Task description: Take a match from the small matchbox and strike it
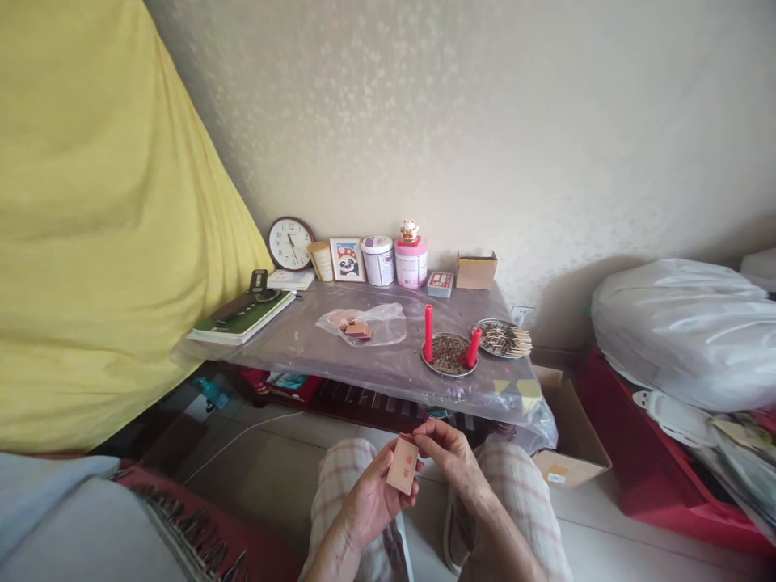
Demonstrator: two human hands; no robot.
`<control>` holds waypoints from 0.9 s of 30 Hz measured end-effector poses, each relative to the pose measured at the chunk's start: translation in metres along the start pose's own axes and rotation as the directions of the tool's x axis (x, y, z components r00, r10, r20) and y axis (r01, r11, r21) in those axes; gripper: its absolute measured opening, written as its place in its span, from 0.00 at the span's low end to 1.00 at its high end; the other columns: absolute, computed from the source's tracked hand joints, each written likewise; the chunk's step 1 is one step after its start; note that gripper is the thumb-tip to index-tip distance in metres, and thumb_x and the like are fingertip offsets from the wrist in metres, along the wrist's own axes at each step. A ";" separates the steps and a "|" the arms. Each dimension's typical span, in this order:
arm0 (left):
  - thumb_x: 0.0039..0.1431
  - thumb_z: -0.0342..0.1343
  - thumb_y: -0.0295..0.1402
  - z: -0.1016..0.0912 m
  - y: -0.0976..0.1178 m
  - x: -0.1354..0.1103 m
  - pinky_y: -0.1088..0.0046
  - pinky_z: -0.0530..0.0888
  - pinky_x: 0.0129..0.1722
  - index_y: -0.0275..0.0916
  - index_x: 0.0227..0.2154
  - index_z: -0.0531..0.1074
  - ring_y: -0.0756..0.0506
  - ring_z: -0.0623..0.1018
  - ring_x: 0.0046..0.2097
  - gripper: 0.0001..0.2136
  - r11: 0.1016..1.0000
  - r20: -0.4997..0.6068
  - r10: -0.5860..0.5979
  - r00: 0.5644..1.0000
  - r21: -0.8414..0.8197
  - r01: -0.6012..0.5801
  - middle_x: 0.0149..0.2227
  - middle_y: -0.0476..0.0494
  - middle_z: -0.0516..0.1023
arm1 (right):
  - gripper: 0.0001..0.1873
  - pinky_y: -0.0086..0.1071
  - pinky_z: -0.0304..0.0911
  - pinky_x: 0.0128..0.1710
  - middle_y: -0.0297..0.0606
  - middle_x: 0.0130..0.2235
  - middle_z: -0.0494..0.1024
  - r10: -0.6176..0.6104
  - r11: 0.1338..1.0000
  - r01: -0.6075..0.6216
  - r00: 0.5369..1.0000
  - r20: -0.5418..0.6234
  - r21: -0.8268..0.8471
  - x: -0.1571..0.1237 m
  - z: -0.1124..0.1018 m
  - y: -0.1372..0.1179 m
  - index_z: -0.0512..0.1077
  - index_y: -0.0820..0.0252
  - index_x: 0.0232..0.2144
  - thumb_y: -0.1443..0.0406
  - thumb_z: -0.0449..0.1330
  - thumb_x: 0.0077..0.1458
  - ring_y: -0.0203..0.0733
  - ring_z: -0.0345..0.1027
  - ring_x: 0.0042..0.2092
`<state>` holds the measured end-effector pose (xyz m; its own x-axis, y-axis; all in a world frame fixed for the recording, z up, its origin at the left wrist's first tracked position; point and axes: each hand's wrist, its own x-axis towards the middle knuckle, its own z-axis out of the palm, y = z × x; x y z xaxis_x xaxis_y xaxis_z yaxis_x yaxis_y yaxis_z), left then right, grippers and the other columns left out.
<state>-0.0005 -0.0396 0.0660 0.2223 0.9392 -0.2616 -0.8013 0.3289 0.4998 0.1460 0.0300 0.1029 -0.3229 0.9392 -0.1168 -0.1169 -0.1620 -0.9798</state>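
Note:
My left hand [379, 493] is closed round a small tan matchbox [402, 467] with red printing, held upright above my lap. Red match heads [406, 438] show along its top end. Beside that end, my right hand [449, 457] has its thumb and fingertips pinched together; what lies between them, if anything, is too small to make out. On the table beyond, two red candles [428, 333] of unequal height stand on a round metal dish [449, 373]. Another dish holds many used matchsticks [508, 338]. A clear plastic bag [388, 323] contains more matchboxes [357, 331].
The low table [272, 347] has a plastic cover. Along the wall stand a clock [291, 243], a picture frame [347, 260], two tubs [378, 263] and a small carton [476, 271]. A green book [242, 318] lies left. An open cardboard box [573, 469] sits on the floor.

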 end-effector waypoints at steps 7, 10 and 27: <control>0.63 0.56 0.38 -0.001 -0.002 -0.004 0.75 0.73 0.28 0.36 0.46 0.75 0.47 0.81 0.29 0.13 1.000 -0.014 -0.006 1.000 -0.008 0.006 0.33 0.42 0.84 | 0.21 0.31 0.60 0.32 0.30 0.23 0.73 -0.027 0.999 0.027 1.000 -0.004 -0.043 -0.003 0.001 -0.003 0.75 0.60 0.25 0.49 0.71 0.42 0.35 0.63 0.27; 0.62 0.57 0.38 -0.001 -0.002 -0.005 0.75 0.73 0.27 0.36 0.45 0.75 0.47 0.80 0.28 0.13 1.000 -0.025 -0.024 0.999 -0.012 0.023 0.33 0.41 0.84 | 0.21 0.32 0.60 0.32 0.30 0.24 0.73 -0.036 0.995 0.036 0.999 0.000 -0.088 -0.002 -0.001 0.001 0.75 0.60 0.26 0.48 0.69 0.44 0.36 0.64 0.27; 0.54 0.64 0.43 -0.007 -0.005 -0.002 0.73 0.71 0.26 0.37 0.45 0.71 0.46 0.81 0.25 0.20 0.999 -0.045 -0.003 0.999 0.045 0.005 0.31 0.37 0.86 | 0.14 0.35 0.71 0.44 0.43 0.41 0.80 -0.357 0.538 0.573 0.819 0.449 -0.618 -0.012 -0.017 -0.015 0.78 0.55 0.40 0.66 0.51 0.66 0.44 0.76 0.43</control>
<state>-0.0009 -0.0440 0.0586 0.1994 0.9330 -0.2996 -0.7744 0.3374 0.5352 0.1674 0.0265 0.1159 -0.6447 0.6911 0.3267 0.3323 0.6383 -0.6944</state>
